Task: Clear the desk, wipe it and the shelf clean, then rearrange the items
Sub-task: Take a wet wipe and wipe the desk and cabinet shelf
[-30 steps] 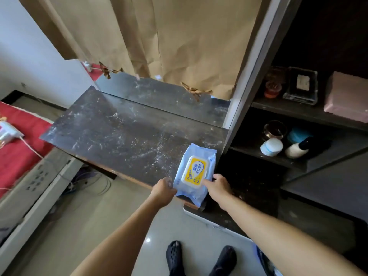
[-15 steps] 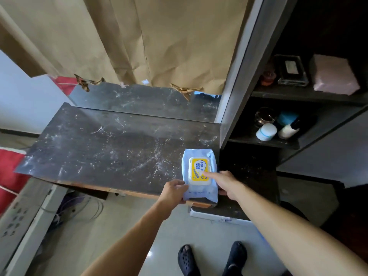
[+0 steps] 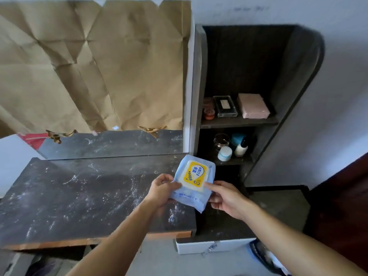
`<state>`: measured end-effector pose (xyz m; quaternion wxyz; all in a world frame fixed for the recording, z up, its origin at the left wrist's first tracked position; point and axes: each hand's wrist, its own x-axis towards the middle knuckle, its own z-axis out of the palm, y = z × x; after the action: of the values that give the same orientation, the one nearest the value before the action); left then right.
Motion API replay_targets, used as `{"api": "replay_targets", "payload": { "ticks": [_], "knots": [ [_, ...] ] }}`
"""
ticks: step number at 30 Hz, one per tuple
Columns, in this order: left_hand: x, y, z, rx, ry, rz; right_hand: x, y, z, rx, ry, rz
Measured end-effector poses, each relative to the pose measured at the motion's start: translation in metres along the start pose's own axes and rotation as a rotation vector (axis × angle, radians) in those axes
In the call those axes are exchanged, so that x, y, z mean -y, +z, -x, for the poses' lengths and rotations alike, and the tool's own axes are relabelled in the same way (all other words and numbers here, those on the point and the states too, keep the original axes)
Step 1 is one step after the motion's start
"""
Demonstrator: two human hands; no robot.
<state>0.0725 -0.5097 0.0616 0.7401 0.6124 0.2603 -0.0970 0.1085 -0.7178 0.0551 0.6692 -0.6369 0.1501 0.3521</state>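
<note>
Both hands — left hand [image 3: 161, 189], right hand [image 3: 224, 198] — grip the wipes pack [image 3: 194, 181], tilted, long axis pointing away.

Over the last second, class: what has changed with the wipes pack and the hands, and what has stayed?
The wipes pack, earlier lying on the desk, is now lifted and tilted, left hand gripping its left edge, right hand its right, fingertip at the yellow lid. The dusty desk and shelf jars stayed put.

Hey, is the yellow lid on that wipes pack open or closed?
Closed. The yellow lid lies flat on the blue wipes pack, with no wipe showing; the left hand and right hand hold the pack.
</note>
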Motion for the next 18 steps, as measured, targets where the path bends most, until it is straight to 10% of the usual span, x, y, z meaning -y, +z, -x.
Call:
{"api": "replay_targets", "payload": {
  "ticks": [18],
  "knots": [
    [-0.158, 0.091, 0.013, 0.446, 0.187, -0.024, 0.147, -0.086, 0.05, -0.086, -0.046, -0.176]
  ]
}}
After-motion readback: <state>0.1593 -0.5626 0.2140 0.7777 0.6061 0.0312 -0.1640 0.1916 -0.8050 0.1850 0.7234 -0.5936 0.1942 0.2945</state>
